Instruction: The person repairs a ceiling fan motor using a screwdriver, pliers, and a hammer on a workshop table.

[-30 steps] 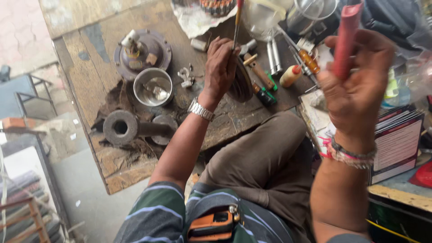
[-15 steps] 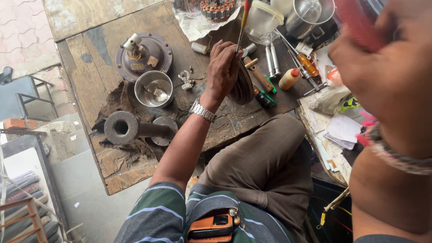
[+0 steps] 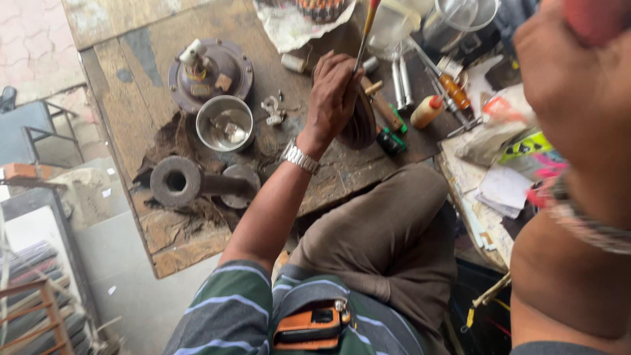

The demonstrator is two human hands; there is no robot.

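Note:
My left hand [image 3: 332,98], with a metal watch on the wrist, grips the top edge of a dark round metal part [image 3: 361,125] that stands on edge on the worn wooden workbench [image 3: 98,79]. A thin rod with an orange tip [image 3: 365,33] rises just behind this hand; whether the fingers hold it is hidden. My right hand [image 3: 578,98] is raised very close to the camera at the right, blurred, its fingers closed around a red handle [image 3: 595,16] that is mostly cut off by the top edge.
On the bench sit a steel bowl [image 3: 225,125], a round motor cover with a shaft [image 3: 210,69], a heavy metal ring [image 3: 176,181], a glue bottle [image 3: 427,112], screwdrivers [image 3: 450,85] and papers [image 3: 506,190]. An orange pouch [image 3: 309,325] hangs at my waist.
My right hand has risen closer to the camera, so the red handle is now mostly out of frame. My left hand has stayed on the round part.

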